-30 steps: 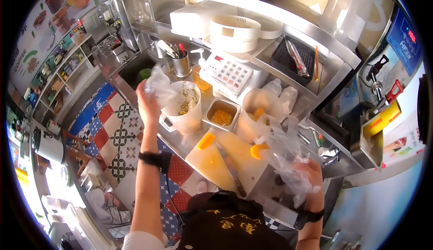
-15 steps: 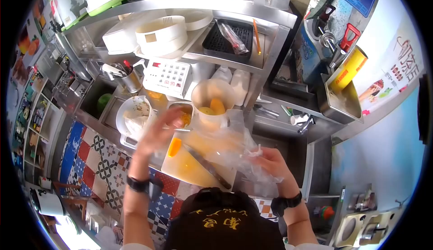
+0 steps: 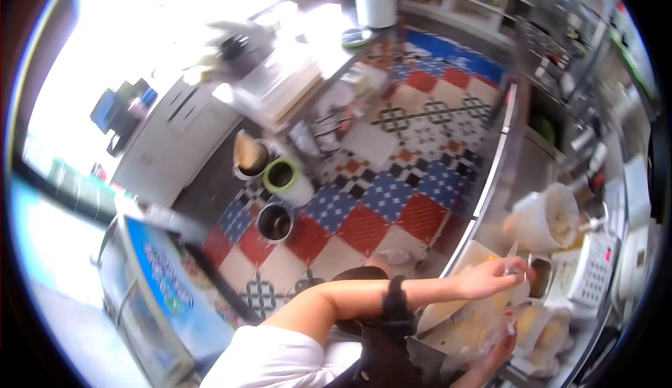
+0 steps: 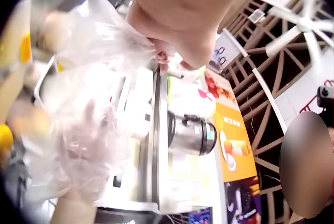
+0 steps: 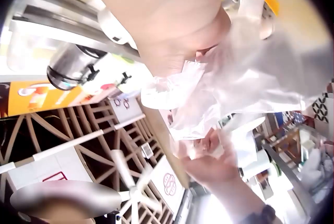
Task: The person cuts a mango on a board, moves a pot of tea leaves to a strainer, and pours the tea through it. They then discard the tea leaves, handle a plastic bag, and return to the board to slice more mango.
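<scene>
In the head view my left hand (image 3: 490, 279) reaches over the counter with its fingertips bunched at the edge of a clear plastic bag (image 3: 474, 328). The left wrist view shows the bag (image 4: 99, 36) gathered in those fingers. Lower down, partly cut off by the frame's edge, my right hand (image 3: 498, 356) grips the bag's other side. Seen from the right wrist, the bag (image 5: 250, 78) stretches out thin and see-through from that hand (image 5: 177, 31). Under it lies a cutting board (image 3: 437, 312), partly covered by arm and bag.
Beyond the hands stand a white pitcher (image 3: 535, 220), a metal pan (image 3: 540, 276), and a white push-button machine (image 3: 595, 265). A tub with yellow fruit (image 3: 549, 335) is near the right hand. Several bins, one green-rimmed (image 3: 290, 185), stand on the tiled floor (image 3: 364, 227) behind.
The head view has swung left, toward the floor and bins. My left hand, free of the right-hand bag half a second ago, now holds it too; the smaller bag it carried earlier is in the pitcher.
</scene>
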Demonstrator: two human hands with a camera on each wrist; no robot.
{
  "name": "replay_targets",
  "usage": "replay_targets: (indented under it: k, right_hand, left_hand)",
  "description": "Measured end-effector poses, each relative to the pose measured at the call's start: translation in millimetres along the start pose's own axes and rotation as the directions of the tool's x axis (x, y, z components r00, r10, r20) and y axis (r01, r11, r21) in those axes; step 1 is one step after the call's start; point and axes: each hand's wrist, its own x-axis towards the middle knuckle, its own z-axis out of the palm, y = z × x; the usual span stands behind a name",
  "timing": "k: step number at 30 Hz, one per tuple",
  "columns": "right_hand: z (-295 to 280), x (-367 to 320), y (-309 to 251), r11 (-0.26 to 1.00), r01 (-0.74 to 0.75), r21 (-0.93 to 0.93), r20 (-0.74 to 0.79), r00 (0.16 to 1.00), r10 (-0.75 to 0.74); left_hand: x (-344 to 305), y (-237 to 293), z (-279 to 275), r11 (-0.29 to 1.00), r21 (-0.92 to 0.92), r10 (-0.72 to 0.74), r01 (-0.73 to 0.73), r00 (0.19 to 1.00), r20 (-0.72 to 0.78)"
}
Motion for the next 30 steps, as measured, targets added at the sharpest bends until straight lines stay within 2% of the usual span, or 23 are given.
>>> replay_targets:
  k: [2,3,4,5,6,7,8,9,10,11,14,15,18,19,21,23,24,25,26,27,28,29,30]
  right_hand:
    - [13.4,16.5,19.0,0.996,-0.063,0.063,0.019,0.998,0.062]
    - [14.7,22.2,25.0,0.987,-0.136,0.081,0.112,0.986,0.127]
    - [34.7,18.4,15.1,0.986,-0.132,0.102,0.109,0.987,0.121]
    - [59.3,13.5,8.7,0.984,-0.123,0.13,0.099,0.989,0.111]
    - [77.3,9.2,4.0,0.98,-0.113,0.162,0.08,0.992,0.101]
    - [77.2,11.2,15.2,0.984,-0.069,0.167,0.158,0.987,0.042]
    - [83.3,6.6,14.6,0.973,-0.095,0.212,0.163,0.985,0.061]
    - [100.1,-2.9,2.0,0.96,-0.118,0.254,0.16,0.984,0.078]
    - [108.8,-9.9,-6.4,0.945,-0.132,0.3,0.149,0.985,0.091]
    - [107.4,-12.7,-8.6,0.92,-0.208,0.332,0.238,0.962,0.132]
    - [93.9,-26.0,-14.4,0.945,-0.17,0.281,0.199,0.973,0.116]
    - [97.0,-30.1,-12.9,0.96,-0.118,0.255,0.019,0.993,0.117]
    - [109.5,-39.8,-24.4,0.996,0.064,0.058,-0.205,0.977,-0.051]
    - [122.4,-44.1,-34.2,0.997,0.067,0.035,-0.261,0.964,-0.056]
    - [131.0,-51.8,-37.4,0.998,0.029,0.057,-0.205,0.979,-0.016]
    - [137.9,-59.3,-42.0,0.995,-0.045,0.088,-0.104,0.993,0.054]
    - [153.5,-60.2,-39.6,0.995,-0.026,0.092,-0.11,0.993,0.036]
    - [178.6,-62.3,-42.1,0.99,-0.045,0.131,-0.178,0.982,0.068]
    - [201.4,-64.0,-47.0,0.985,-0.048,0.165,-0.264,0.96,0.091]
    - [210.8,-62.6,-46.6,0.979,-0.059,0.197,-0.216,0.971,0.102]
    - [215.1,-61.7,-48.6,0.972,-0.064,0.225,-0.172,0.98,0.104]
    - [228.2,-62.9,-56.8,0.968,-0.083,0.237,-0.199,0.971,0.132]
    - [242.0,-62.4,-62.9,0.961,-0.104,0.256,-0.216,0.963,0.162]
  left_hand:
    - [-40.3,34.4,-24.6,0.93,0.317,-0.194,0.187,0.981,-0.009]
    - [-60.5,46.6,-30.5,0.906,0.364,-0.221,0.215,0.975,-0.024]
    - [-74.2,51.5,-30.8,0.879,0.413,-0.248,0.24,0.968,-0.034]
    - [-84.8,41.6,-28.2,0.84,0.512,-0.153,0.181,0.984,-0.096]
    - [-91.3,40.5,-26.7,0.805,0.546,-0.182,0.233,0.972,-0.147]
    - [-93.8,37.2,-25.8,0.786,0.561,-0.19,0.261,0.965,-0.182]
    - [-96.1,36.7,-26.8,0.771,0.569,-0.2,0.286,0.957,-0.21]
    - [-97.6,32.6,-30.5,0.767,0.592,-0.167,0.247,0.968,-0.188]
    - [-97.4,25.1,-36.0,0.762,0.615,-0.133,0.201,0.979,-0.155]
    - [-96.0,20.8,-42.0,0.757,0.637,-0.096,0.145,0.989,-0.112]
    - [-90.5,22.9,-54.0,0.742,0.671,-0.086,0.011,0.993,0.078]
    - [-88.1,32.0,-57.3,0.749,0.662,-0.137,0.021,0.983,0.124]
    - [-86.6,45.3,-77.6,0.786,0.618,-0.145,-0.029,0.962,0.229]
    - [-87.5,50.7,-88.0,0.796,0.603,-0.127,-0.046,0.962,0.242]
    - [-90.7,58.1,-106.1,0.82,0.567,-0.096,-0.076,0.959,0.268]
    - [-96.1,63.2,-122.7,0.829,0.554,-0.029,-0.083,0.981,0.19]
    - [-99.2,67.0,-130.5,0.835,0.544,0.002,-0.087,0.988,0.156]
    - [-102.5,78.0,-139.0,0.844,0.534,-0.011,-0.044,0.995,0.099]
    - [-102.4,80.5,-145.6,0.835,0.548,0.048,-0.061,0.998,0.039]
    - [-105.4,93.5,-156.7,0.812,0.583,0.005,-0.009,1.0,0.009]
    - [-107.2,105.7,-165.1,0.771,0.631,0.11,-0.085,0.994,0.0]
    - [-109.7,113.7,-174.8,0.776,0.63,0.072,-0.036,0.997,-0.031]
    - [-110.1,121.6,-180.9,0.746,0.655,0.197,-0.116,0.979,-0.05]
